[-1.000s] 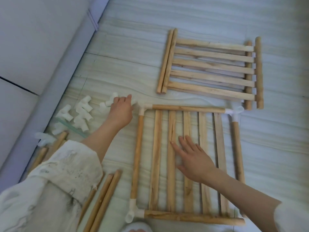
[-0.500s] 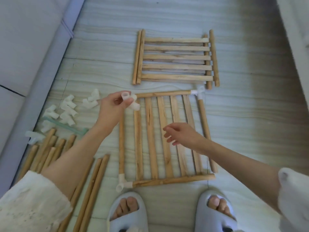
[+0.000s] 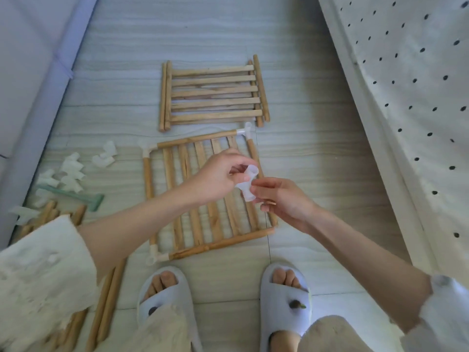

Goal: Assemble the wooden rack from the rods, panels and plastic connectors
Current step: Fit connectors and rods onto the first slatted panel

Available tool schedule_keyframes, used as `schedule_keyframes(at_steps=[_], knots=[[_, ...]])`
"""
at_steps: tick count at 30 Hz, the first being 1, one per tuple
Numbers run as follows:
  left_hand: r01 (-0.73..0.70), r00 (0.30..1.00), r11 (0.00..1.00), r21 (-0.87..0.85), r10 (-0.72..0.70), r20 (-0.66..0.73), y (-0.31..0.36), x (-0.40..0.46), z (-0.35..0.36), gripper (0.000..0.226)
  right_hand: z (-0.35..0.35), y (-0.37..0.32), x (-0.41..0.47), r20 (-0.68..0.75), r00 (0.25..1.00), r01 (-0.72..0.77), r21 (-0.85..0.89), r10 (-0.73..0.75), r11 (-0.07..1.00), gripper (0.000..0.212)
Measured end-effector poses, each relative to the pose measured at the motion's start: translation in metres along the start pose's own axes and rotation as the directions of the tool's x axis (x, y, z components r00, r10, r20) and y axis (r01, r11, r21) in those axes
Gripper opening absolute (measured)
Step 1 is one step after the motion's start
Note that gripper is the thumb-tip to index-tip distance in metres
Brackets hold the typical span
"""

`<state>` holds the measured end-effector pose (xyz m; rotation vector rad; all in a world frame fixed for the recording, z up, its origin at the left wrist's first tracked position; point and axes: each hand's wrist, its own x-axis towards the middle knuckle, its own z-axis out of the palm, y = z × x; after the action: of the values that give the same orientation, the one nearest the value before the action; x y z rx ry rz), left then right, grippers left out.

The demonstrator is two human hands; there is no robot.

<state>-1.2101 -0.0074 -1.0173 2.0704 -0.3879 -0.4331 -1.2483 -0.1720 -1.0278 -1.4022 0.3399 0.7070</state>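
Rack's slatted wooden frame flat on floor, white plastic corner connectors on 3 corners; near-right corner bare. Both hands, left & right, pinch translucent plastic connector above it. Second slatted wooden panel, loose wooden rods untouched — early stage, I'd say.

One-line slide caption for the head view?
Both hands hold a white plastic connector above the partly framed wooden panel.

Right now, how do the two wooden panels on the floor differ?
The near panel has white corner connectors and side rods framing it; the far panel has none. Near slats run away from the person; far slats run crosswise. Both lie flat and are pale wood.
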Motion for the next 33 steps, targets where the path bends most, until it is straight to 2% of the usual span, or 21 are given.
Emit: schedule_keyframes(at_steps=[3,5,9,11,13,15,17,19,21,24,26,28,30,33], knots=[[-0.025,0.997,0.996,0.080,0.019,0.069,-0.007,0.016,0.015,0.024,-0.007,0.016,0.012,0.014,1.000,0.007,0.051,-0.008,0.999,0.017],[0.005,0.996,0.992,0.126,-0.017,0.090,-0.015,0.026,0.026,0.023,-0.013,0.023,0.020,0.004,1.000,0.005,0.088,-0.006,0.996,0.016],[0.169,0.984,0.985,-0.029,-0.170,-0.052,-0.038,0.030,0.048,0.019,-0.024,0.044,0.031,-0.071,0.997,0.000,0.216,0.016,0.976,0.018],[0.193,0.979,0.980,-0.046,-0.195,-0.052,-0.045,0.028,0.056,0.019,-0.027,0.056,0.032,-0.080,0.997,0.010,0.233,0.009,0.972,0.024],[0.135,0.991,0.990,0.040,-0.135,-0.002,-0.047,0.027,0.061,0.019,-0.031,0.066,0.032,-0.059,0.998,0.001,0.176,0.010,0.984,0.030],[-0.011,0.995,0.988,0.156,-0.005,0.098,-0.046,0.026,0.065,0.020,-0.035,0.073,0.031,-0.012,1.000,-0.007,0.126,0.008,0.992,0.033],[-0.116,0.980,0.973,0.199,0.078,0.185,-0.046,0.026,0.070,0.020,-0.040,0.078,0.029,0.001,1.000,-0.027,0.137,0.027,0.990,0.031],[-0.171,0.966,0.963,0.207,0.123,0.229,-0.046,0.026,0.075,0.021,-0.045,0.082,0.024,-0.089,0.996,-0.009,0.005,0.009,1.000,0.019],[-0.216,0.948,0.953,0.213,0.153,0.279,-0.044,0.025,0.083,0.021,-0.050,0.087,0.021,-0.190,0.980,0.017,-0.193,-0.055,0.981,0.021],[-0.209,0.936,0.961,0.181,0.142,0.323,-0.038,0.027,0.099,0.021,-0.055,0.095,0.020,-0.234,0.965,0.034,-0.338,-0.119,0.941,0.020],[-0.175,0.949,0.973,0.149,0.127,0.287,-0.037,0.028,0.110,0.020,-0.060,0.103,0.021,-0.302,0.946,0.011,-0.344,-0.121,0.939,0.014],[-0.130,0.973,0.977,0.171,0.092,0.213,-0.044,0.027,0.122,0.026,-0.068,0.112,0.022,-0.400,0.914,-0.040,-0.265,-0.072,0.963,0.010],[-0.030,0.985,0.974,0.223,-0.009,0.171,-0.058,0.023,0.130,0.035,-0.076,0.123,0.021,-0.469,0.883,-0.073,-0.180,-0.020,0.981,0.013],[0.101,0.961,0.928,0.358,-0.184,0.206,-0.080,0.010,0.142,0.034,-0.084,0.140,0.022,-0.634,0.773,-0.178,-0.230,-0.009,0.957,0.009]])
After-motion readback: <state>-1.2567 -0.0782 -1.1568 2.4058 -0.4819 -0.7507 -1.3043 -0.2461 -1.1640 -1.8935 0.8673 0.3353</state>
